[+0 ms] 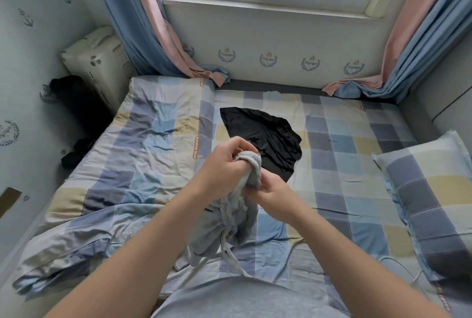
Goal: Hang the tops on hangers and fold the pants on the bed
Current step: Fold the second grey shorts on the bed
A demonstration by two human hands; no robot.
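A bunched grey garment with a drawstring (229, 225) hangs in front of me above the checked bed (339, 154). My left hand (226, 164) grips its top end with curled fingers. My right hand (270, 191) holds the cloth just below, on the right side. The drawstring dangles down toward my lap. A black garment (265, 133) lies spread flat on the bed beyond my hands, untouched.
A rumpled checked duvet (132, 154) covers the bed's left half. A checked pillow (431, 205) lies at the right. A cream suitcase (102, 62) and dark clothes (76, 151) sit in the gap by the left wall. Curtains (158, 34) drape onto the bed's far corners.
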